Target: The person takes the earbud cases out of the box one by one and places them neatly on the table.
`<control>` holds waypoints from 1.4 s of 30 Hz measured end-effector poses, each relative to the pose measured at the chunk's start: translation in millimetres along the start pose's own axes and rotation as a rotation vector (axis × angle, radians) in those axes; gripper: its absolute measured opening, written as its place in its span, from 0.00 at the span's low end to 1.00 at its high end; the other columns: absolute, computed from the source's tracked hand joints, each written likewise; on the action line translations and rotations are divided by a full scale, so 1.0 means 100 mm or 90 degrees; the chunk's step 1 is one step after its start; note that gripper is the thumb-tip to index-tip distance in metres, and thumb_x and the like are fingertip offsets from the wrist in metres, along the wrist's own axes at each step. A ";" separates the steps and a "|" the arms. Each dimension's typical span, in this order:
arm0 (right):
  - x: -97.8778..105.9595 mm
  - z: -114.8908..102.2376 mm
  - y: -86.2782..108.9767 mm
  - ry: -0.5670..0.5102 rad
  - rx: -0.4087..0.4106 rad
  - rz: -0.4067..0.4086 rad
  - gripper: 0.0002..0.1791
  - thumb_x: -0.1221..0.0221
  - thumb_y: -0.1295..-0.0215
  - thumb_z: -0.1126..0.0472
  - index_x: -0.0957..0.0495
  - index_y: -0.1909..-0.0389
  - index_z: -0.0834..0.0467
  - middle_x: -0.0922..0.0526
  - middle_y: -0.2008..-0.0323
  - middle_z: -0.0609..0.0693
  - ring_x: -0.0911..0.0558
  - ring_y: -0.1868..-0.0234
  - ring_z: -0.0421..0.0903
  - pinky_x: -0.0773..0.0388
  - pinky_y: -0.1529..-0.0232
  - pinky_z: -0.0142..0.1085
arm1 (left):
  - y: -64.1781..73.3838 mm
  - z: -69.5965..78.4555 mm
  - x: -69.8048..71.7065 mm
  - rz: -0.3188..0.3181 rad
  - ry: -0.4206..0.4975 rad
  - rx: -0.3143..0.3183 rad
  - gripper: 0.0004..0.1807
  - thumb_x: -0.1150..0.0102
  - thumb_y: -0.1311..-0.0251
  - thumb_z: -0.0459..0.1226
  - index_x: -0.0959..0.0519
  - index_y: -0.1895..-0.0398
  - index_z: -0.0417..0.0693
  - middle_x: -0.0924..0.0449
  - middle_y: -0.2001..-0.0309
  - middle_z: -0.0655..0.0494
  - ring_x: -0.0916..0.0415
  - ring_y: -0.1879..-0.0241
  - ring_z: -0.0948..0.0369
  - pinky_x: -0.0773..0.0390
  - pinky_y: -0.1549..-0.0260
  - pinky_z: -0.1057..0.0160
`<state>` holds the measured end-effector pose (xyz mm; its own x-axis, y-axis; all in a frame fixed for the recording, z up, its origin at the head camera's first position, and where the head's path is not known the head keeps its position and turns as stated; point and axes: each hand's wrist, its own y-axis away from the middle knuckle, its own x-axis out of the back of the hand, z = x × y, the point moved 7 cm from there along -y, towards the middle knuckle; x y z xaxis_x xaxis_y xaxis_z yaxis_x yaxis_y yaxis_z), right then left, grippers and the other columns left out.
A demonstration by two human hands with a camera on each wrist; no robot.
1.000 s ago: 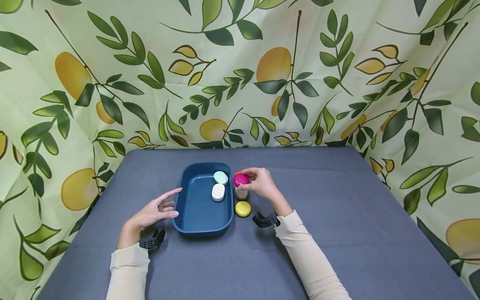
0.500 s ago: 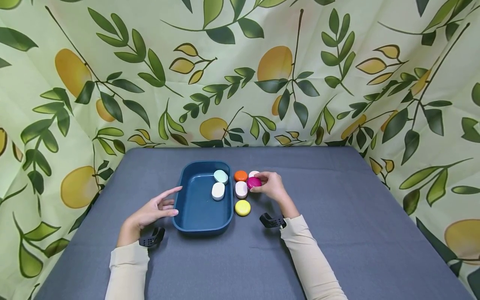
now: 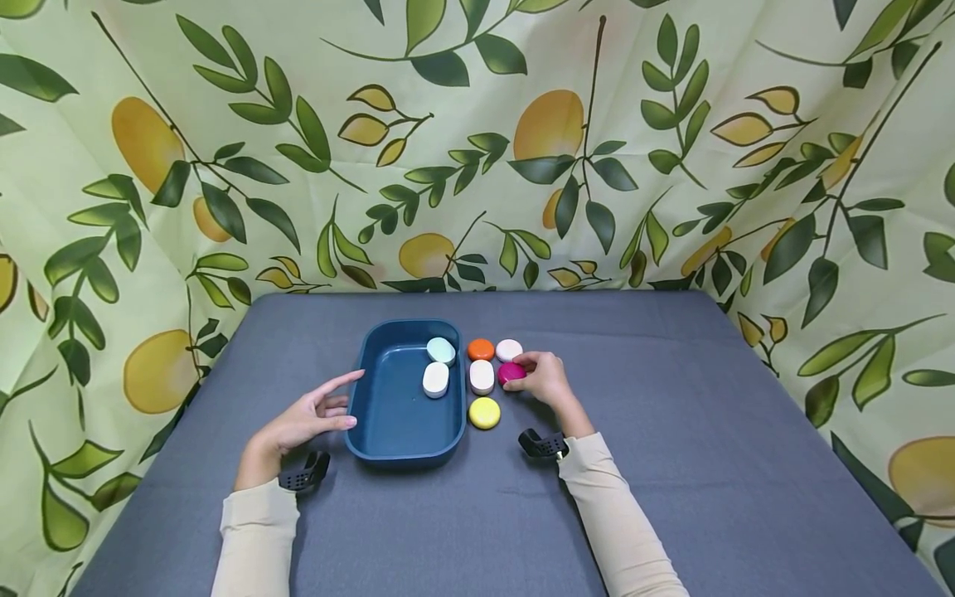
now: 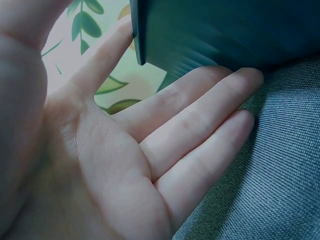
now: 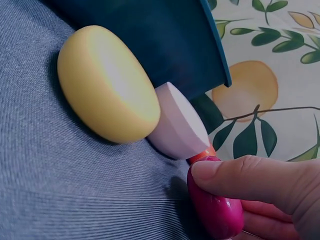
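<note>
In the head view my right hand (image 3: 548, 379) pinches a glossy magenta soap bar (image 3: 511, 376) between thumb and fingers, low at the table. The right wrist view shows the thumb across this magenta soap bar (image 5: 215, 205). Left of it lies a pale pink oval soap (image 3: 481, 377); behind it is a pale pink round one (image 3: 509, 350). My left hand (image 3: 302, 423), fingers extended, touches the left side of a blue rectangular tub (image 3: 388, 452). Inside the tub, a mint soap (image 3: 441, 351) and a white soap (image 3: 436, 380) lie along the right side.
An orange soap (image 3: 481, 349) and a yellow round soap (image 3: 484, 413) lie just right of the tub, at either end of a row. Grey cloth (image 3: 642, 398) covers the table. A leaf-and-lemon patterned curtain (image 3: 477, 199) hangs around the back and sides.
My right hand has carried the magenta soap from above the pink oval one rightward and down to the table, uncovering the orange and pink soaps. The left hand stays put.
</note>
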<state>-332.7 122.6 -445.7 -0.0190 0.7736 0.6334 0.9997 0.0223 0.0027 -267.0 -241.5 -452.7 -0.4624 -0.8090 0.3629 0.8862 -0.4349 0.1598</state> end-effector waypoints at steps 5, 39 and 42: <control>-0.01 0.00 -0.01 0.021 -0.003 0.004 0.27 0.24 0.59 0.63 0.17 0.54 0.64 0.13 0.59 0.62 0.16 0.57 0.52 0.22 0.55 0.38 | 0.00 0.01 0.01 0.000 0.004 -0.001 0.43 0.38 0.39 0.40 0.50 0.24 0.49 0.53 0.25 0.30 0.47 0.29 0.31 0.38 0.36 0.33; 0.00 -0.62 0.11 -0.067 0.036 0.017 0.22 0.29 0.49 0.62 0.18 0.53 0.66 0.13 0.57 0.62 0.13 0.57 0.53 0.16 0.59 0.38 | 0.02 0.02 -0.01 0.005 -0.003 0.000 0.43 0.38 0.39 0.40 0.49 0.24 0.49 0.54 0.25 0.32 0.48 0.28 0.31 0.38 0.36 0.33; -0.06 -0.81 0.10 -0.082 0.050 0.000 0.22 0.29 0.48 0.62 0.19 0.52 0.66 0.13 0.56 0.62 0.13 0.57 0.54 0.16 0.58 0.38 | 0.01 0.02 -0.01 0.004 -0.006 -0.001 0.43 0.38 0.39 0.40 0.49 0.24 0.49 0.54 0.25 0.32 0.48 0.28 0.31 0.39 0.35 0.33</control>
<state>-321.3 67.2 -386.7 -0.0248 0.8481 0.5293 0.9958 0.0674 -0.0615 -265.7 -240.8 -451.3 -0.4560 -0.8085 0.3720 0.8894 -0.4296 0.1564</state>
